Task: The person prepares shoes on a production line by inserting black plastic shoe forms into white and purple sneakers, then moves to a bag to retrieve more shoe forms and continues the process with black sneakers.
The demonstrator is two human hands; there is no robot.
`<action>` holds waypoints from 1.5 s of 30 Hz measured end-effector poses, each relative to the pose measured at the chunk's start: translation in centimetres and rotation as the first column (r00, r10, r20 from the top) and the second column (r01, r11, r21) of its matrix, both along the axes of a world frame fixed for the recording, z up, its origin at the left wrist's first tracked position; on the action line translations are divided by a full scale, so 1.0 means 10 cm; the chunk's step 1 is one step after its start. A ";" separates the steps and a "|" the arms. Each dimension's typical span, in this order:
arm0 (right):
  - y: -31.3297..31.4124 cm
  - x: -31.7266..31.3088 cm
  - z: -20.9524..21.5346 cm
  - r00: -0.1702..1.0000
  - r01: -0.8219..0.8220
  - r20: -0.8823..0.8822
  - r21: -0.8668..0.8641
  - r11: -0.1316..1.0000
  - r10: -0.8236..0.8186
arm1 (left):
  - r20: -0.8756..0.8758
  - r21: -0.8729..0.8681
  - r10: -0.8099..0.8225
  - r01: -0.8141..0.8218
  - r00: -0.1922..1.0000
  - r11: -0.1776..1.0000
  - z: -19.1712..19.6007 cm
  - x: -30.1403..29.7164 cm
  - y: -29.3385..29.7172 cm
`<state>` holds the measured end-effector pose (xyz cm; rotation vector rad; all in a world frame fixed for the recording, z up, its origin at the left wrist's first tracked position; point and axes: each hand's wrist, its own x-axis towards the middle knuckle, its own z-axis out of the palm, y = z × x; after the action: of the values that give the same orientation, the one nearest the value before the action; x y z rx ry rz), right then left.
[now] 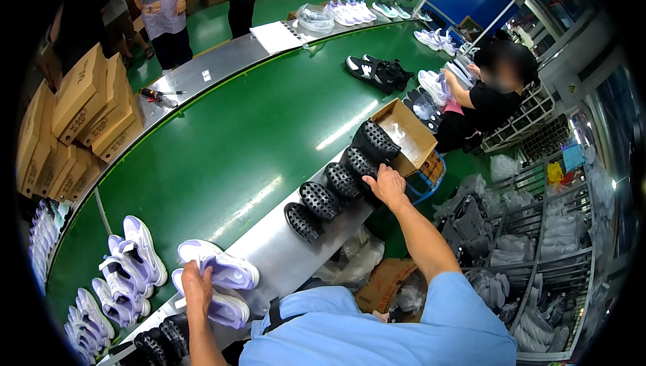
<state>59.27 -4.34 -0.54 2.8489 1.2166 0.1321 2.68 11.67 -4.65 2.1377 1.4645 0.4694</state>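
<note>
At the lower left, my left hand (pixel 197 286) is closed around the side of a white and lavender sneaker (pixel 225 266). A second matching sneaker (pixel 229 309) lies just below it, partly hidden by my hand and wrist. My right hand (pixel 385 185) reaches to a row of black perforated toe-shaped shoe inserts along the metal ledge. Its thumb and fingers close on the edge of one black shoe insert (pixel 359 162); the exact grip is partly hidden. Beside it stand another insert (pixel 342 179) and several more like it.
A green conveyor belt (pixel 222 137) curves ahead, carrying white and lavender sneakers (pixel 124 265) at left and black sneakers (pixel 380 73) farther off. An open cardboard box (pixel 407 138) stands beyond the inserts. A seated co-worker (pixel 501 90) handles shoes. Wire racks (pixel 538 238) with bagged items stand right.
</note>
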 end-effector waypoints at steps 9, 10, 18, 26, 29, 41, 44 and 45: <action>0.14 -1.51 1.16 0.903 -0.313 -0.269 0.126 0.941 0.336 | 0.226 -0.150 0.088 -0.055 0.970 0.987 -0.09 -0.07 -0.05; 0.14 -1.86 1.17 0.774 -0.330 -0.498 0.208 0.921 0.391 | 0.173 -0.085 0.045 -0.031 0.984 0.996 -0.16 -0.04 -0.02; 0.43 -3.23 0.65 0.471 -0.496 -0.866 -0.103 0.862 0.168 | 0.204 -0.246 -0.091 0.141 0.975 0.959 -0.03 0.17 -0.01; 0.40 -3.61 0.46 0.711 -0.553 -0.545 -0.043 0.832 0.444 | 0.248 -0.066 -0.324 0.350 0.913 0.934 -0.05 0.49 -0.13; 0.33 -3.65 -0.43 0.763 -0.529 -0.420 0.033 0.848 0.492 | 0.261 -0.117 -0.363 0.402 0.895 0.908 0.03 0.67 -0.21; 0.60 -3.31 -0.51 0.590 -0.471 -0.633 0.234 0.851 0.501 | 0.169 -0.267 0.304 -0.253 0.938 0.930 -0.25 0.86 -0.81; 0.74 -3.35 -0.72 0.670 -0.497 -0.493 0.259 0.828 0.556 | 0.041 -0.242 0.363 -0.343 0.931 0.908 -0.26 0.91 -0.66; 0.76 -3.37 -0.74 0.644 -0.525 -0.500 0.263 0.810 0.580 | -0.008 -0.209 0.369 -0.362 0.930 0.908 -0.28 0.90 -0.64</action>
<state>25.62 3.29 -7.95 2.5303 2.2296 -0.7147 11.64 5.26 -7.48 1.6905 1.8198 0.4557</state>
